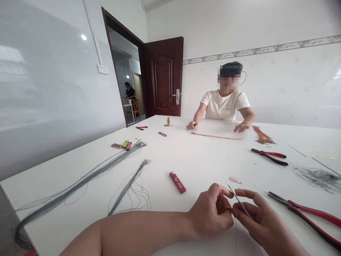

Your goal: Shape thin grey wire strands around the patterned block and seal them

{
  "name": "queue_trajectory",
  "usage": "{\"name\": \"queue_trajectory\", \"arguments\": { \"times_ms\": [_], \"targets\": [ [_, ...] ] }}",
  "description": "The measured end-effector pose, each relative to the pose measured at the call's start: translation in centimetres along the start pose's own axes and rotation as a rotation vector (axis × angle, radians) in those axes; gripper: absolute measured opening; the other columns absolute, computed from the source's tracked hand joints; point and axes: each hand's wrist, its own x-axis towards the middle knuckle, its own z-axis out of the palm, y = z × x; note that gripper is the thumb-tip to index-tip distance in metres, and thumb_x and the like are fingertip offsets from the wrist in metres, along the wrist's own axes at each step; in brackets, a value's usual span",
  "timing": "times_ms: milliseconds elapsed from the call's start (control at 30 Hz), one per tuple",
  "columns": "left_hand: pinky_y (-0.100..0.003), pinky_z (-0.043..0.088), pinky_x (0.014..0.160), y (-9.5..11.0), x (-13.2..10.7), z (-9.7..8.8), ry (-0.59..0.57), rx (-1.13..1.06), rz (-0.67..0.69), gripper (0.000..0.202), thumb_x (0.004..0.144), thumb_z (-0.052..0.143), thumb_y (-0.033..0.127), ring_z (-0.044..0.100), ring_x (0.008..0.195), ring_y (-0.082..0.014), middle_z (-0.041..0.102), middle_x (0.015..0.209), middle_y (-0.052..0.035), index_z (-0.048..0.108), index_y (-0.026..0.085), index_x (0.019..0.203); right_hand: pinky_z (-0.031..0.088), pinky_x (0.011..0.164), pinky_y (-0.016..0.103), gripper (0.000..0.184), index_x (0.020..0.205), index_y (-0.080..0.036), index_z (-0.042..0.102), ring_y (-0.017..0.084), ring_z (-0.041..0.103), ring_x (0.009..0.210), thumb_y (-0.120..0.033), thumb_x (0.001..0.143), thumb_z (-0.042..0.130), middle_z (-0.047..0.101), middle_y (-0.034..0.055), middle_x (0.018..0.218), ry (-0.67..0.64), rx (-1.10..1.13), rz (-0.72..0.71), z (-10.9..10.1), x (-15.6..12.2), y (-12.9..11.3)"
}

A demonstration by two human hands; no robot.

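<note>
L forearm nearest cam; L hand w/ fingers clenched, contents hidden. R hand fingers pinching thin wire between both hands, above bench. Wire looks light, springy, slippery; best held close to tip. Red pliers just right of R hand, red lighter ahead.

Super white room, honestly: glossy panels are fitted at 9 o'clock, and tiles topped by a leafy border strip are run round to 2 o'clock. A dark wood door is left open at 11 o'clock, with a wooden chair seen beyond it.
</note>
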Motion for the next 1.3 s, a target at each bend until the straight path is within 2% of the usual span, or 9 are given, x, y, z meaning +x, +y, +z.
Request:
{"name": "queue_trajectory", "arguments": {
  "times_ms": [167,400,500,567,667,767,867,1033,1300],
  "targets": [
    [-0.02,0.04,0.059,-0.3,0.2,0.1,0.01,-0.054,-0.031,0.037,0.069,0.055,0.016,0.049,0.068,-0.0081,0.053,0.082,0.0004,0.049,0.021,0.105,0.038,0.049,0.025,0.048,0.107,-0.02,0.046,0.017,0.055,0.056,-0.053,0.072,0.054,0.056,-0.0015,0.057,0.032,-0.043,-0.066,-0.1,-0.1,-0.3],
    [-0.02,0.041,0.059,-0.6,0.1,0.2,0.061,-0.107,-0.044,0.039,0.066,0.057,0.013,0.048,0.065,-0.0071,0.053,0.076,0.0021,0.049,0.021,0.104,0.041,0.049,0.025,0.047,0.107,-0.019,0.049,0.016,0.053,0.051,-0.051,0.073,0.055,0.054,-0.0034,0.053,0.03,-0.105,-0.114,-0.3,-0.2,-0.6],
    [-0.02,0.04,0.057,-0.5,0.3,0.1,0.063,-0.125,-0.054,0.041,0.064,0.058,0.012,0.048,0.064,-0.0072,0.053,0.075,0.0023,0.049,0.021,0.103,0.042,0.052,0.025,0.046,0.111,-0.019,0.045,0.016,0.054,0.056,-0.047,0.076,0.055,0.057,-0.0018,0.06,-0.012,-0.135,-0.119,-0.7,0.0,-0.2],
    [-0.022,0.041,0.058,-0.1,0.6,0.1,0.075,-0.189,-0.07,0.04,0.063,0.06,0.012,0.049,0.062,-0.0075,0.053,0.073,0.0025,0.049,0.02,0.101,0.042,0.054,0.025,0.046,0.114,-0.019,0.043,0.016,0.055,0.06,-0.045,0.078,0.054,0.059,-0.0002,0.067,-0.021,-0.184,-0.123,-1.2,0.2,0.0],
    [-0.025,0.043,0.062,1.1,1.0,0.1,0.143,-0.323,-0.105,0.04,0.062,0.064,0.013,0.052,0.061,-0.0086,0.052,0.069,0.0036,0.046,0.017,0.097,0.041,0.053,0.024,0.04,0.11,-0.018,0.048,0.015,0.054,0.061,-0.046,0.082,0.05,0.058,0.001,0.068,-0.005,-0.286,-0.144,-2.0,0.3,-0.4],
    [-0.029,0.045,0.072,2.5,1.2,-0.1,0.207,-0.435,-0.09,0.043,0.065,0.066,0.016,0.058,0.071,-0.0117,0.052,0.069,0.0041,0.043,0.018,0.101,0.041,0.051,0.024,0.039,0.107,-0.015,0.053,0.016,0.056,0.065,-0.047,0.086,0.041,0.058,0.0035,0.071,-0.037,-0.325,-0.213,-2.5,0.0,-1.5],
    [-0.03,0.045,0.076,3.4,1.2,-0.4,0.2,-0.505,-0.062,0.042,0.068,0.064,0.017,0.057,0.074,-0.0104,0.052,0.073,0.0044,0.043,0.02,0.104,0.041,0.052,0.024,0.036,0.11,-0.015,0.054,0.014,0.052,0.06,-0.041,0.089,0.038,0.058,0.0033,0.072,-0.076,-0.356,-0.292,-2.3,-0.3,-2.5],
    [-0.029,0.046,0.073,4.0,0.9,-0.3,0.17,-0.479,0.01,0.04,0.069,0.06,0.011,0.053,0.069,-0.0076,0.051,0.073,0.0048,0.043,0.019,0.104,0.04,0.049,0.022,0.031,0.108,-0.015,0.056,0.011,0.046,0.052,-0.036,0.088,0.043,0.057,0.0009,0.069,-0.034,-0.374,-0.364,-1.9,-0.7,-2.9],
    [-0.031,0.046,0.074,3.6,0.8,-0.2,0.123,-0.412,0.022,0.039,0.07,0.059,0.012,0.054,0.069,-0.0083,0.052,0.074,0.0049,0.042,0.02,0.105,0.044,0.054,0.024,0.028,0.11,-0.016,0.055,0.012,0.052,0.057,-0.031,0.089,0.044,0.062,0.0037,0.08,-0.025,-0.452,-0.439,-2.2,-0.7,-2.6]
  ]
}}
